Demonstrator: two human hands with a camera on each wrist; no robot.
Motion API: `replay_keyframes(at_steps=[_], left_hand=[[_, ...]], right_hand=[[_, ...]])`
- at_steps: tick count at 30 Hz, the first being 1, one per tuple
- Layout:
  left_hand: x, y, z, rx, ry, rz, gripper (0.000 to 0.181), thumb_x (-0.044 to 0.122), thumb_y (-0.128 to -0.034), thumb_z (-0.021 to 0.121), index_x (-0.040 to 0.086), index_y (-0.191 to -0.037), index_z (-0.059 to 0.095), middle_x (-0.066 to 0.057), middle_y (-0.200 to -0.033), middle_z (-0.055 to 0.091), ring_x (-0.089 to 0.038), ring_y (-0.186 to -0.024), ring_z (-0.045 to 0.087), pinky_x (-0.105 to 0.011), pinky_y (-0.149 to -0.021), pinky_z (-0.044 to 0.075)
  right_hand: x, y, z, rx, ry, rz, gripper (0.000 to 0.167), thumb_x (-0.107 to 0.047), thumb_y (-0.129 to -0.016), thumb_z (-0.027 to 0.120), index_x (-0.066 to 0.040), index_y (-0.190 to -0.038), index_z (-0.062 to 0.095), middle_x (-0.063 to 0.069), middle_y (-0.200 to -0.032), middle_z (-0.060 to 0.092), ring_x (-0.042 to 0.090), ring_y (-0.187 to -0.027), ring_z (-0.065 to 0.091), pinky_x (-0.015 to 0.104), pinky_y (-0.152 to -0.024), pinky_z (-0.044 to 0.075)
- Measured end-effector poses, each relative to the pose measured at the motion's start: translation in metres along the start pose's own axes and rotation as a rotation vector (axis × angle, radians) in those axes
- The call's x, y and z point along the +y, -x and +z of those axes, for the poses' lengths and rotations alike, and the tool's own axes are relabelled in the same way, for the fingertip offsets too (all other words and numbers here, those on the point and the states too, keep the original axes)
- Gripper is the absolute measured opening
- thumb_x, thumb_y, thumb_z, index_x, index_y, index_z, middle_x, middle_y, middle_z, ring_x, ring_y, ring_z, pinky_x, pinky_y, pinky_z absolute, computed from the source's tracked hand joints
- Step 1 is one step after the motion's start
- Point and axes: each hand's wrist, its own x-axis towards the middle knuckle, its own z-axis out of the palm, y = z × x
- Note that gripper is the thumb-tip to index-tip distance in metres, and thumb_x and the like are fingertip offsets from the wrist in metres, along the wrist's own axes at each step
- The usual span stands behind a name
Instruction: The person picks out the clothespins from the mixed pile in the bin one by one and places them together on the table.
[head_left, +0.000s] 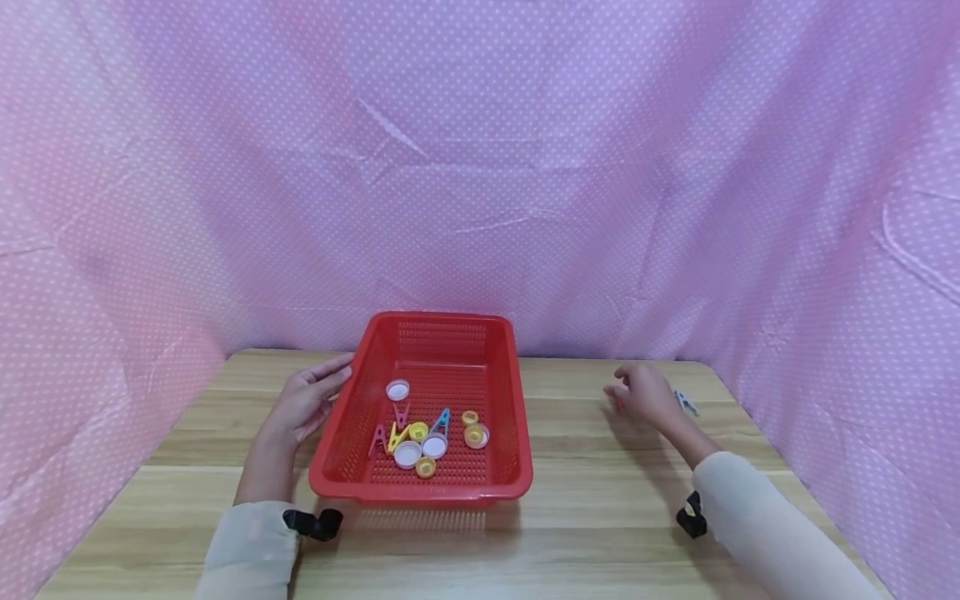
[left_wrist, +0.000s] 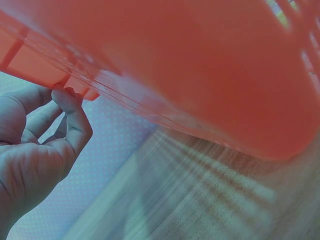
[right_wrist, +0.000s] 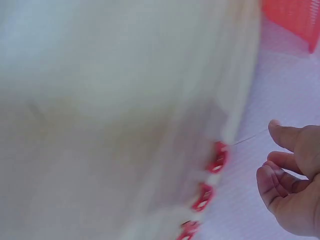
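My left hand point(head_left: 303, 407) grips the left rim of a red plastic basket point(head_left: 522, 450); the left wrist view shows the thumb and fingers point(left_wrist: 75, 117) at the rim. Inside lie pink clothespins point(head_left: 377, 438), a yellow clothespin point(head_left: 397, 438), a blue clothespin point(head_left: 441, 421), and several round white caps point(head_left: 407, 454) and yellow caps point(head_left: 417, 431). Over the right part of the table hovers my right hand point(head_left: 647, 396), fingers loosely bent and apart, nothing seen between them. Several blurred red pieces, perhaps clips point(right_wrist: 218, 157), stand near its fingertips in the right wrist view.
A pale blue clothespin point(head_left: 686, 403) lies on the wooden table point(head_left: 585, 517) just right of the right hand. Pink dotted cloth point(head_left: 480, 200) hangs behind and on both sides. Shadow and slatted light fall on the table under the basket.
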Motion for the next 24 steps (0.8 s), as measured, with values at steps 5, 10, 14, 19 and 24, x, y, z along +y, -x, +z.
replay_keyframes(at_steps=[5,10,14,19,24], left_hand=[[0.001,0.0,-0.001,-0.002,0.0,0.0,0.038,0.01,-0.1033,0.062,0.007,-0.141,0.062,-0.002,-0.113,0.075,-0.016,-0.099,0.074,-0.034,-0.084,0.063],[0.0,-0.001,-0.001,-0.008,-0.001,-0.001,0.041,0.011,-0.1026,0.064,0.005,-0.143,0.059,-0.002,-0.112,0.076,-0.016,-0.097,0.074,-0.033,-0.082,0.063],[0.0,-0.002,0.0,-0.008,0.002,-0.001,0.043,0.012,-0.1026,0.064,0.004,-0.144,0.057,-0.002,-0.111,0.076,-0.016,-0.096,0.074,-0.033,-0.081,0.063],[0.001,-0.002,0.0,-0.003,-0.013,-0.005,0.047,0.014,-0.1021,0.065,0.004,-0.147,0.054,-0.002,-0.113,0.075,-0.016,-0.097,0.074,-0.034,-0.082,0.063],[0.002,0.0,-0.002,0.009,-0.02,-0.01,0.049,0.015,-0.1019,0.066,0.005,-0.148,0.053,-0.002,-0.114,0.075,-0.017,-0.098,0.074,-0.035,-0.083,0.063]], right_hand=[[-0.026,-0.018,-0.01,0.064,-0.019,-0.072,0.029,-0.018,-0.092,0.076,0.008,-0.105,0.073,0.013,-0.08,0.07,0.021,-0.066,0.059,0.051,-0.069,0.057],[-0.06,-0.034,-0.019,0.084,-0.053,-0.126,0.03,-0.02,-0.095,0.074,0.006,-0.111,0.073,0.012,-0.083,0.072,0.023,-0.073,0.065,0.046,-0.07,0.058],[-0.091,-0.043,-0.023,0.073,-0.084,-0.169,0.032,-0.02,-0.096,0.072,0.005,-0.115,0.072,0.013,-0.09,0.074,0.026,-0.082,0.07,0.047,-0.077,0.06],[-0.13,-0.05,-0.019,0.045,-0.122,-0.235,0.03,-0.017,-0.095,0.072,0.003,-0.117,0.072,0.012,-0.09,0.073,0.024,-0.082,0.07,0.044,-0.077,0.061],[-0.164,-0.057,-0.007,0.013,-0.136,-0.318,0.031,-0.018,-0.094,0.074,0.003,-0.117,0.072,0.007,-0.083,0.071,0.017,-0.072,0.064,0.038,-0.067,0.059]])
